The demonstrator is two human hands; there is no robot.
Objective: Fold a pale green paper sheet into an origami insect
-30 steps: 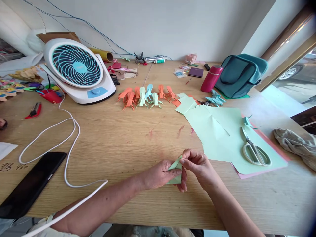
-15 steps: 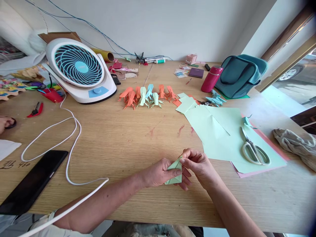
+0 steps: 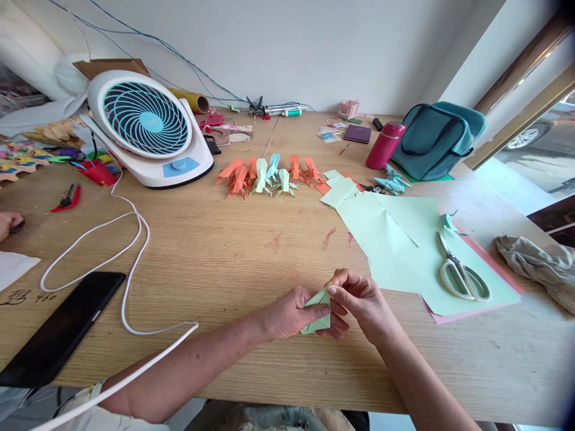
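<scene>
Near the front of the table, my left hand (image 3: 300,312) is closed on a small folded piece of pale green paper (image 3: 318,324), its thumb flat on top and its fingers underneath. My right hand (image 3: 359,294) pinches the paper's upper corner between thumb and forefinger. Farther back stands a group of folded paper figures: orange ones (image 3: 239,179), pale green ones (image 3: 261,175) and a blue one (image 3: 273,165). Right of my hands lie large pale green sheets (image 3: 399,263), with scissors (image 3: 462,272) resting on them.
A white fan (image 3: 148,129) stands at the back left, its white cable (image 3: 148,233) looping past a black phone (image 3: 63,329). A pink bottle (image 3: 385,145) and a teal bag (image 3: 435,140) stand back right. Another person's hand (image 3: 9,222) shows at the left edge.
My hands keep almost the same hold on the green paper. The other person's hand at the left edge has shifted slightly, and the view has moved a little.
</scene>
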